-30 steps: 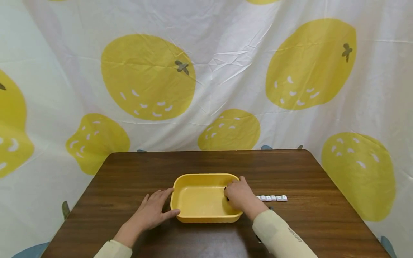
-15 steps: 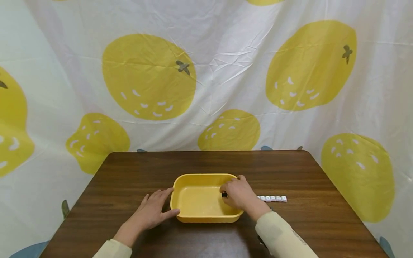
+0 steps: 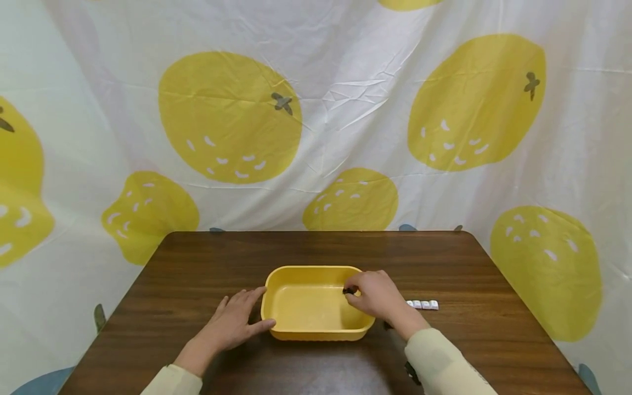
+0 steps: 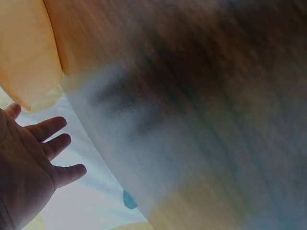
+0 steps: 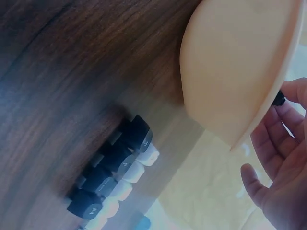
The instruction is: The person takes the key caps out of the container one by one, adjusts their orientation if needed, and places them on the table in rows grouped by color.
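A yellow plastic basin (image 3: pixel 316 331) sits mid-table. My left hand (image 3: pixel 236 323) rests with spread fingers against its left rim; the left wrist view shows the same hand (image 4: pixel 33 158) beside the basin wall (image 4: pixel 29 48). My right hand (image 3: pixel 377 295) is at the basin's right end, thumb and fingertips pinching a small black keycap (image 3: pixel 349 291) over the inside. From the right wrist, this black keycap (image 5: pixel 278 98) peeks out between thumb and finger just past the rim, with the other fingers of the hand (image 5: pixel 283 153) looser.
Right of the basin, a row of white keycaps (image 3: pixel 423 305) stands on the brown wooden table (image 3: pixel 247 249), partly covered by my right forearm. The right wrist view shows several black keycaps (image 5: pixel 115 160) lined up beside the white keycaps (image 5: pixel 134 172). A lemon-print curtain (image 3: pixel 345 137) hangs behind.
My right hand has shifted slightly right and lifted toward the basin's right rim, the black keycap still pinched. The forearm now covers more of the white row. My left hand stays in place.
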`<state>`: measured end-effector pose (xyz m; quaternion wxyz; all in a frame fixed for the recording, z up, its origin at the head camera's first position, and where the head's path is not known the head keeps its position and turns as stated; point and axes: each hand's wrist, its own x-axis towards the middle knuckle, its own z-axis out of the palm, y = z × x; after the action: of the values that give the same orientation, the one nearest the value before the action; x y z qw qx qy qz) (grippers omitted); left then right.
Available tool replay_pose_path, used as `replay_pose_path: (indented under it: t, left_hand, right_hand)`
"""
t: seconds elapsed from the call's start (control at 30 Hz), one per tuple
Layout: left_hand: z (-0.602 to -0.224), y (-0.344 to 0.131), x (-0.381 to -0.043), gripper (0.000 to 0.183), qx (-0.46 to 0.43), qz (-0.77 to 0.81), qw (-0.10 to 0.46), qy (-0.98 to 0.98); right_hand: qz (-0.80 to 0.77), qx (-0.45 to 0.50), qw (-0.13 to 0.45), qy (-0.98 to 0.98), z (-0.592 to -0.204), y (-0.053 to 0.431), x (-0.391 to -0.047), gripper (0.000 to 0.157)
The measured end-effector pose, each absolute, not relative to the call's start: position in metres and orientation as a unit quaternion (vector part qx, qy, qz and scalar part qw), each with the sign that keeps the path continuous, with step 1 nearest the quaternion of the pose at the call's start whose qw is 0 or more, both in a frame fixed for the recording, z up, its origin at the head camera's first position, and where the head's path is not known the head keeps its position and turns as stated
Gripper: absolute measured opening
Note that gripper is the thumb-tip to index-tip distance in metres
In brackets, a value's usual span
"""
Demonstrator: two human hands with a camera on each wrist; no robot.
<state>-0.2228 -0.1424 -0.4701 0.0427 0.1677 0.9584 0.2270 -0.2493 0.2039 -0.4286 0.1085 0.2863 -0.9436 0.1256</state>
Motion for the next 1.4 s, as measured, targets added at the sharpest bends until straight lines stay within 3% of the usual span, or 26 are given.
replay_pose_path:
  t: [0.23,0.5,1.4]
  left_hand:
    - [-0.471,-0.143,-0.223,0.083,0.166,0.227,0.044,0.959]
    - [-0.472,-0.143,-0.224,0.084,0.166,0.227,0.045,0.959]
    - [-0.473,-0.143,-0.224,0.085,0.163,0.225,0.037,0.96]
  right_hand:
    - [0.229,0.21,0.051,-0.949,-0.423,0.218,-0.245,0.018]
    - [0.292,0.155,0.026,-0.943,-0.421,0.235,-0.242,0.02]
    - [0.299,0.103,-0.003,-0.949,-0.441,0.337,-0.215,0.02]
